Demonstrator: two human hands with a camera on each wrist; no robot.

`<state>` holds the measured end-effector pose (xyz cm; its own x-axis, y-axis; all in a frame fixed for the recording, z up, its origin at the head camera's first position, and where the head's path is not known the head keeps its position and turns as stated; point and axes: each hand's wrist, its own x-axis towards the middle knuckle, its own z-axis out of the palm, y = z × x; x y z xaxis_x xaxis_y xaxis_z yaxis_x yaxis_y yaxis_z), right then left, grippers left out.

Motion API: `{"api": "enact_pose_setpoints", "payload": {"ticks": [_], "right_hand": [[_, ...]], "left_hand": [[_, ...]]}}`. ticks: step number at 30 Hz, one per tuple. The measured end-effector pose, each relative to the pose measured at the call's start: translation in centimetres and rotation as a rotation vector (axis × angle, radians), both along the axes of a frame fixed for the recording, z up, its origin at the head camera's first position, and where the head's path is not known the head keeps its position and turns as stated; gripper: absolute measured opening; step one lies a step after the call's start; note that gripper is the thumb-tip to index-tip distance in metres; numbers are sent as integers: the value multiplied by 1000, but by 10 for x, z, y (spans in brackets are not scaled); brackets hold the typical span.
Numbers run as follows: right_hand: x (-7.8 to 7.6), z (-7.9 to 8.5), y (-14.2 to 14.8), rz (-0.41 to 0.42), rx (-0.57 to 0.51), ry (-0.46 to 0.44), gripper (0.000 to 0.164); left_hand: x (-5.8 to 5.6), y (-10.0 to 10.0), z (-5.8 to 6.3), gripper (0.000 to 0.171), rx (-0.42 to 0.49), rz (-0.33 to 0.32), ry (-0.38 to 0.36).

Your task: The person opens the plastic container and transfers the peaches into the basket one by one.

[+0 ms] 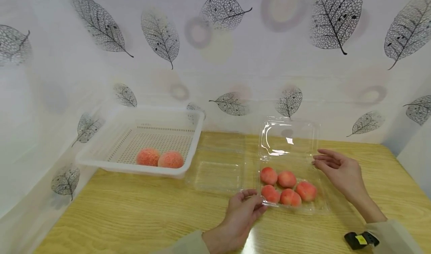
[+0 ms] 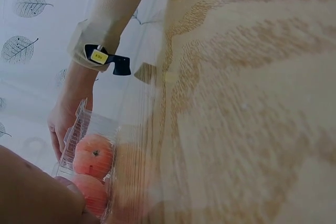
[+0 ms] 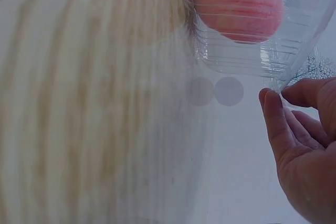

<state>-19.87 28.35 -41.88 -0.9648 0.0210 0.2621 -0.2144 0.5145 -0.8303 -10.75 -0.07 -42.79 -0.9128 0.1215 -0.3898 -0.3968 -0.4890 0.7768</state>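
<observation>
A clear plastic clamshell container (image 1: 321, 205) stands on the table with its lid (image 1: 303, 128) raised at the back. Several peaches (image 1: 306, 191) lie inside, grouped toward the front and left. My left hand (image 1: 240, 218) grips the container's front-left corner, thumb on the rim and fingers around the outside. At the right side, near the fold between base and lid, my right hand (image 1: 343, 171) pinches the edge; the right wrist view shows thumb and fingertips meeting there. One peach (image 3: 239, 6) shows through the ribbed wall in that view.
A white perforated basket (image 1: 134, 168) at the left holds two peaches (image 1: 171, 159). Between it and the peaches' container lies another clear container (image 1: 219, 175), open. A leaf-patterned covering (image 1: 215, 70) rises behind the wood-grain table (image 1: 134, 213).
</observation>
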Motion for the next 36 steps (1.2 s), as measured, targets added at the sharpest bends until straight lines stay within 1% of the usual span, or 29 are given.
{"api": "enact_pose_setpoints", "payload": {"ticks": [2, 5, 11, 18, 26, 36], "right_hand": [[0, 0, 0, 0, 9, -20, 48], [-1, 0, 1, 3, 15, -51, 51], [-4, -1, 1, 8, 9, -88, 52], [-5, 0, 0, -11, 12, -144, 52], [-5, 0, 1, 49, -95, -216, 58], [-2, -3, 1, 72, -137, -244, 59]], "left_hand": [[0, 0, 0, 34, 1, 0, -3], [0, 0, 1, 33, 1, 0, -8], [0, 1, 2, 33, -2, 4, -6], [0, 1, 3, 33, 3, 5, -3], [1, -1, 2, 33, 12, 1, -1], [4, -3, -1, 33, 9, -5, 2]]}}
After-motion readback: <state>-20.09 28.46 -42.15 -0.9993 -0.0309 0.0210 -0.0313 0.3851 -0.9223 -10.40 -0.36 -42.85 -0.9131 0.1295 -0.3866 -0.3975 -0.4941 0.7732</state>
